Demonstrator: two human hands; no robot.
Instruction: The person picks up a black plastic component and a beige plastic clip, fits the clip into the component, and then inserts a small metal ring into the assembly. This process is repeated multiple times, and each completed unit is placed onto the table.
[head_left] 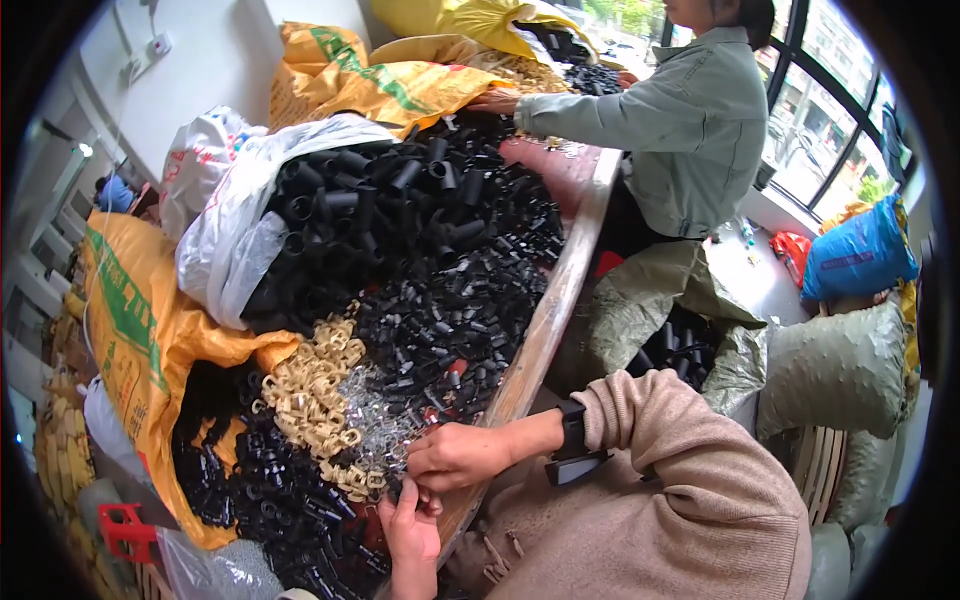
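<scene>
Close together at the table's near edge, both my hands work with fingertips almost touching. My right hand (462, 455) comes in from the right, fingers bent into a pinch. Below it my left hand (412, 530) is turned up, its thumb raised and fingers curled. Whatever lies between the fingers is too small or hidden to name. Just beyond are small clear plastic pieces (378, 425), with a heap of beige ring-shaped parts (310, 385) to their left. Black small parts (285, 500) lie left of my left hand, and more short black pieces (440, 330) spread farther up.
Large black tubes (370, 200) spill from a white sack (235, 220). Orange woven sacks (150, 330) line the left side. A wooden edge (545, 345) borders the table. Across it, a person in a grey-green jacket (680, 130) reaches in. An open green sack (650, 300) stands to the right.
</scene>
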